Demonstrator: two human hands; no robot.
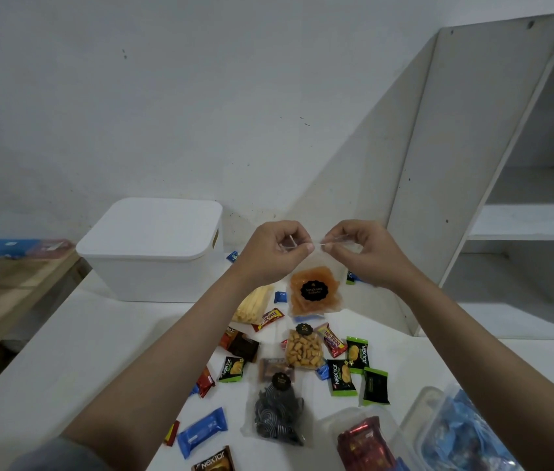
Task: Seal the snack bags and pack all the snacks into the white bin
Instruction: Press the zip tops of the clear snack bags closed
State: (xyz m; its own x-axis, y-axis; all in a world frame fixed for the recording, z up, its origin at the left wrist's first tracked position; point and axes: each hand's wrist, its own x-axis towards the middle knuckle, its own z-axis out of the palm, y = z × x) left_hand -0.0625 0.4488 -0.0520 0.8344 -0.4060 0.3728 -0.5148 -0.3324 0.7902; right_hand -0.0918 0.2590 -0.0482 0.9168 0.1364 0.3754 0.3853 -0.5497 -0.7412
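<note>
My left hand [273, 249] and my right hand [360, 249] pinch the top edge of a clear bag of orange chips [314, 294] with a round black label. The bag hangs upright above the white table. A white bin [153, 253] with its lid on stands at the back left. Below the held bag lie a clear bag of small golden snacks [304, 350], a bag of dark striped snacks [279, 413] and a bag of pale yellow sticks [255, 305].
Several small wrapped snacks are scattered over the white table [92, 351]: green Nextar packs [357, 355], a blue pack [202, 431], red and brown ones. Clear plastic containers [438, 433] with red and blue sweets sit front right. A white shelf unit [493, 185] stands at the right.
</note>
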